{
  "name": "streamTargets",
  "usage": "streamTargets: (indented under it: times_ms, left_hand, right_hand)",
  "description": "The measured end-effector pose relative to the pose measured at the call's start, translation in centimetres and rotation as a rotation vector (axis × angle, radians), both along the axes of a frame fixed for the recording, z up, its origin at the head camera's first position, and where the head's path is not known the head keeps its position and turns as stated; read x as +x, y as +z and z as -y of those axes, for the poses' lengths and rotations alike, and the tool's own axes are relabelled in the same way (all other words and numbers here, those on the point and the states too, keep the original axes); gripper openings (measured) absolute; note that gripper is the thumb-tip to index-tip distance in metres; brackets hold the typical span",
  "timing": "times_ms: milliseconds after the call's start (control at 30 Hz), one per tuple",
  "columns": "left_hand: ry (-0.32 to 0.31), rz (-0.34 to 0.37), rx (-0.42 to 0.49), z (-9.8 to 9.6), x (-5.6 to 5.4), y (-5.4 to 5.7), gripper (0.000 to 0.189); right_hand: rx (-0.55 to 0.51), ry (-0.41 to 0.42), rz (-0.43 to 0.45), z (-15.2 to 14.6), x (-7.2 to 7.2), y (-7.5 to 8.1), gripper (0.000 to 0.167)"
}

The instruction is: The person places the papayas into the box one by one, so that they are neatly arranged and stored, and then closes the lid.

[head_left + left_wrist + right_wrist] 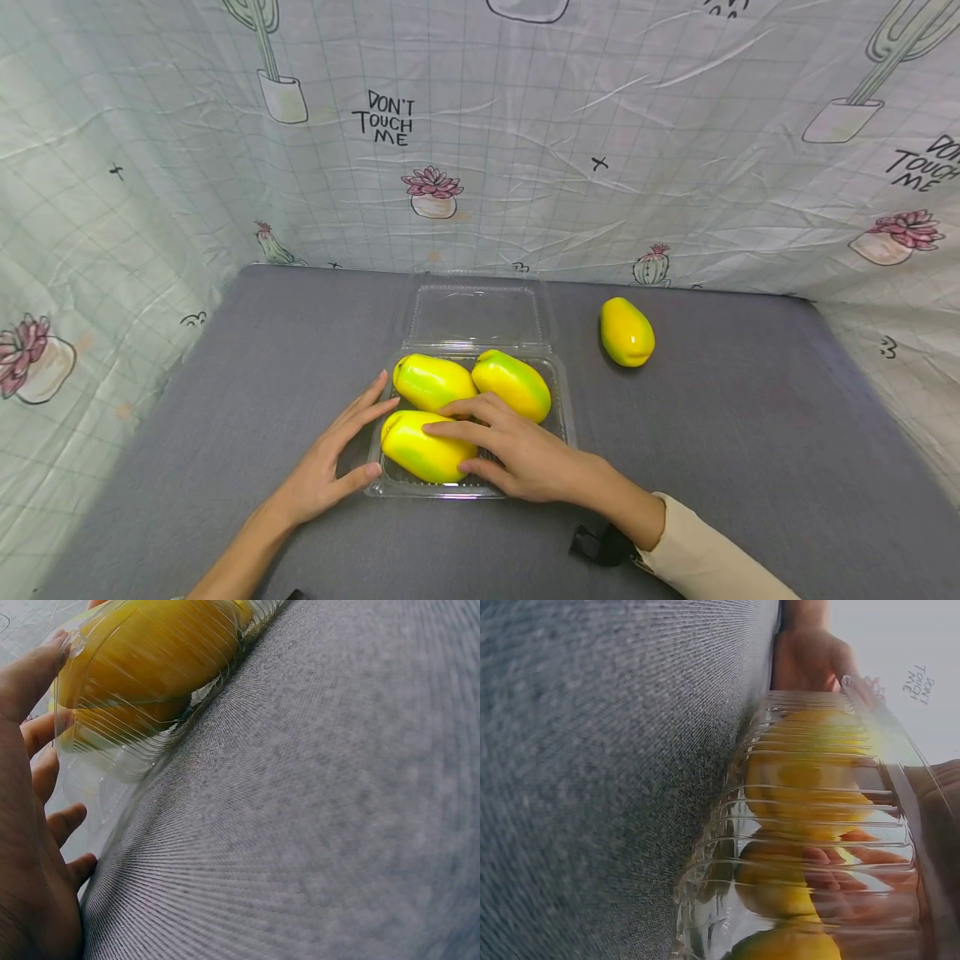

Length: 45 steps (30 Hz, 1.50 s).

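A clear plastic clamshell container [567, 408] lies with its lid [476, 321] folded back. Three oblong, glossy yellow-green fruits sit inside: a near-left fruit [420, 450], a far-left fruit [431, 379] and a far-right fruit [517, 385]. My right hand [517, 446] reaches in over the right side and holds the near-left fruit, fingers curved over its top and thumb at its right end. Spread along the container's left side, my left hand [322, 467] touches the rim with its fingertips. In the left wrist view, one fingertip [56, 652] meets the clear rim.
Another yellow-green fruit [627, 333] lies on the grey cloth-covered table [735, 450] to the right of the lid. A white curtain [510, 133] with printed cactus pots hangs behind and at both sides. A black strap [600, 546] is at the right wrist.
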<state>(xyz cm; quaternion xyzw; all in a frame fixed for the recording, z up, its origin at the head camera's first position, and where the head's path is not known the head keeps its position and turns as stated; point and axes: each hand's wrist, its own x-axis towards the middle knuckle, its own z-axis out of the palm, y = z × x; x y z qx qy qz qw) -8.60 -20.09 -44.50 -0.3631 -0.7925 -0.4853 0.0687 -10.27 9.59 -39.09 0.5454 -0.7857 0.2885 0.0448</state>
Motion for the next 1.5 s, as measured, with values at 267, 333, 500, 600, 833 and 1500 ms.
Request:
streamTargets:
  times_ms: [267,333,500,600,833,1500]
  left_hand:
    - [0.002,0.009,-0.004,0.0,0.1,0.0,0.063]
    - [0.001,0.008,-0.004,-0.1,0.1,0.1,0.063]
    - [-0.003,0.003,0.001,-0.1,0.1,0.1,0.063]
    - [-0.004,0.001,0.002,-0.1,0.1,0.1,0.063]
    - [-0.002,0.004,0.003,0.0,0.1,0.1,0.064]
    - [-0.004,-0.006,0.006,-0.1,0.0,0.0,0.064]
  right_hand:
    - [0.007,0.002,-0.008,0.0,0.0,0.1,0.058]
    - [0.008,0.001,-0.014,0.0,0.0,0.2,0.057]
    - [-0.012,-0.007,-0.021,-0.2,0.0,0.6,0.055]
    - [-0.027,-0.022,-0.007,-0.4,0.1,1.0,0.055]
    - [-0.063,-0.084,0.019,-1.6,-0.1,1.9,0.052]
    - [-0.224,-0.321,-0.005,-6.1,-1.8,3.1,0.047]
